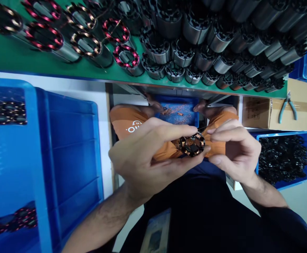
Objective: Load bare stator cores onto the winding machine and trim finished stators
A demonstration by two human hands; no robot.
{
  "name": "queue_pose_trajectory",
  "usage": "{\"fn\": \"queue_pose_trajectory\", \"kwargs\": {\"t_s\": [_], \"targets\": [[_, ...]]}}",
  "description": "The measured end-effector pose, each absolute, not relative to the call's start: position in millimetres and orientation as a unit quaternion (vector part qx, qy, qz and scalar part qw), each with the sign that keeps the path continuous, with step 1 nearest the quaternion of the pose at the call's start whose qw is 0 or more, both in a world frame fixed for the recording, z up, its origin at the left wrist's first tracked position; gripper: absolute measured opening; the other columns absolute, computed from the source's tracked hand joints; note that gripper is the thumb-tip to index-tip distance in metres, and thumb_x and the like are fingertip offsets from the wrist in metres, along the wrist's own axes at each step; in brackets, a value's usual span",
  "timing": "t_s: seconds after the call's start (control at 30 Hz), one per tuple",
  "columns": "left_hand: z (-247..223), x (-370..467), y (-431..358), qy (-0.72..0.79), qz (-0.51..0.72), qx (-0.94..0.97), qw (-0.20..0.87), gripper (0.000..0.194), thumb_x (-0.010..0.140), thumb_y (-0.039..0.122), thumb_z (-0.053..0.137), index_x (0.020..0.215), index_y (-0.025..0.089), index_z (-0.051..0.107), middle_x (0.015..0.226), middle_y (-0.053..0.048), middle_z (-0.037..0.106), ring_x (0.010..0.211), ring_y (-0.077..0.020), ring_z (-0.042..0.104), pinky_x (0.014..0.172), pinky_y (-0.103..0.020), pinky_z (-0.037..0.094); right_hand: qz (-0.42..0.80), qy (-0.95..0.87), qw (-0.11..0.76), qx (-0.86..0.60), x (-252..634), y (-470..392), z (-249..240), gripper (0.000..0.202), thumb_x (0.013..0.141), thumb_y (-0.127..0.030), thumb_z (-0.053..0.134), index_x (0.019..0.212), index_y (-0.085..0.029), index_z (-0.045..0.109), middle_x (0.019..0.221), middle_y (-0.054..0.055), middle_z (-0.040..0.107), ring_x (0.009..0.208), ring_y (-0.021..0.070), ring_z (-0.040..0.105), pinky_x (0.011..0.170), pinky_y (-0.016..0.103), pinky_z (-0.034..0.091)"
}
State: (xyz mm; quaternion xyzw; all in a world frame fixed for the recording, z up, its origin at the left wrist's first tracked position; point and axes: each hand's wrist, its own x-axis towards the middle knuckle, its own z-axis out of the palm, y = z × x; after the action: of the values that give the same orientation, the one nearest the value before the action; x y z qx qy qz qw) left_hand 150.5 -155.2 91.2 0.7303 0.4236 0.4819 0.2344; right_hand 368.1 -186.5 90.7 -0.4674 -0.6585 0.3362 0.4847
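Observation:
My left hand [142, 154] grips a small motor stator [192, 144] between thumb and fingers, its end ring of black slots and copper windings facing up. Close by on the right is my right hand [236, 149], its thumb and index finger apart and curved toward the stator's edge. Nothing shows between those fingertips, and I cannot tell whether they touch the stator. Both hands are above my lap, over the orange shorts [128, 121].
A green bench [0, 52] holds wound stators [127, 58] and rows of bare stator cores [182, 52]. Blue bins [71, 158] stand left. At right are pliers [287, 109] on a cardboard box [257, 112] and a bin of black parts [283, 160]. Copper scraps lie in a blue tray [179, 121].

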Motion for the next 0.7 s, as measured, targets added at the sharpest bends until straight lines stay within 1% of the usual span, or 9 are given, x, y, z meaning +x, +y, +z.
{"fn": "queue_pose_trajectory", "kwargs": {"t_s": [0.17,0.27,0.33,0.37,0.43,0.47,0.53,0.63,0.7], "targets": [[87.9,156.7,-153.3,0.417,0.471,0.737,0.246,0.023,0.099,0.036,0.086,0.118,0.034,0.072,0.100,0.004,0.080,0.087,-0.0171,0.077,0.074,-0.034,0.063,0.272,-0.699,0.470,-0.465,368.7,-180.5,92.6,0.009,0.093,-0.029,0.086,0.102,-0.029,0.083,0.090,0.002,0.074,0.087,0.0201,0.070,0.092,0.045,0.064],[83.7,158.5,-151.8,0.407,0.476,0.736,0.258,0.035,0.098,0.039,0.087,0.125,0.030,0.065,0.107,-0.001,0.075,0.099,-0.0198,0.074,0.085,-0.037,0.064,0.222,-0.707,0.469,-0.481,374.4,-174.7,94.6,0.005,0.093,-0.030,0.086,0.097,-0.030,0.083,0.084,0.001,0.073,0.084,0.0206,0.068,0.094,0.046,0.063],[81.5,159.4,-151.9,0.375,0.478,0.749,0.263,0.045,0.098,0.041,0.087,0.130,0.026,0.060,0.113,-0.005,0.071,0.107,-0.0215,0.070,0.091,-0.039,0.065,0.226,-0.691,0.479,-0.492,374.0,-174.0,94.9,0.006,0.092,-0.035,0.087,0.094,-0.031,0.083,0.082,0.001,0.072,0.084,0.0214,0.068,0.094,0.047,0.063],[80.9,159.9,-152.4,0.365,0.472,0.757,0.266,0.044,0.099,0.040,0.084,0.131,0.025,0.058,0.115,-0.006,0.069,0.110,-0.0221,0.069,0.094,-0.040,0.065,0.245,-0.671,0.484,-0.505,371.5,-175.1,94.3,0.009,0.093,-0.038,0.087,0.093,-0.031,0.083,0.081,0.001,0.072,0.084,0.0220,0.068,0.095,0.047,0.063],[80.3,161.5,-154.2,0.370,0.455,0.764,0.268,0.031,0.104,0.035,0.076,0.128,0.026,0.058,0.116,-0.008,0.068,0.113,-0.0230,0.069,0.097,-0.041,0.065,0.308,-0.601,0.499,-0.543,362.0,-179.8,91.0,0.018,0.094,-0.047,0.085,0.090,-0.030,0.081,0.083,0.003,0.071,0.085,0.0224,0.068,0.092,0.046,0.064],[80.0,162.4,-155.2,0.383,0.446,0.763,0.269,0.024,0.105,0.034,0.072,0.125,0.028,0.059,0.115,-0.008,0.068,0.114,-0.0237,0.069,0.098,-0.042,0.065,0.352,-0.556,0.504,-0.559,355.9,-183.3,88.1,0.022,0.094,-0.051,0.083,0.092,-0.029,0.080,0.085,0.004,0.071,0.085,0.0217,0.068,0.090,0.044,0.064],[78.6,164.0,-156.9,0.404,0.441,0.752,0.276,0.019,0.104,0.036,0.072,0.118,0.030,0.061,0.113,-0.008,0.070,0.113,-0.0256,0.071,0.097,-0.043,0.065,0.448,-0.477,0.509,-0.560,343.3,-191.4,80.6,0.031,0.093,-0.057,0.084,0.107,-0.029,0.082,0.089,0.003,0.072,0.083,0.0189,0.068,0.083,0.038,0.064],[73.7,164.5,-157.9,0.411,0.456,0.746,0.258,0.026,0.100,0.043,0.079,0.116,0.029,0.064,0.113,-0.009,0.071,0.109,-0.0275,0.072,0.094,-0.043,0.064,0.555,-0.410,0.497,-0.526,329.8,-202.4,69.4,0.046,0.090,-0.058,0.087,0.127,-0.032,0.082,0.096,0.002,0.076,0.086,0.0172,0.070,0.084,0.036,0.065],[69.8,164.0,-157.9,0.400,0.459,0.767,0.203,0.031,0.099,0.042,0.082,0.119,0.026,0.065,0.112,-0.010,0.072,0.105,-0.0267,0.071,0.090,-0.042,0.062,0.576,-0.377,0.503,-0.523,325.8,-206.6,65.1,0.035,0.093,-0.052,0.085,0.122,-0.033,0.085,0.101,0.003,0.078,0.093,0.0178,0.073,0.091,0.038,0.065]]}}
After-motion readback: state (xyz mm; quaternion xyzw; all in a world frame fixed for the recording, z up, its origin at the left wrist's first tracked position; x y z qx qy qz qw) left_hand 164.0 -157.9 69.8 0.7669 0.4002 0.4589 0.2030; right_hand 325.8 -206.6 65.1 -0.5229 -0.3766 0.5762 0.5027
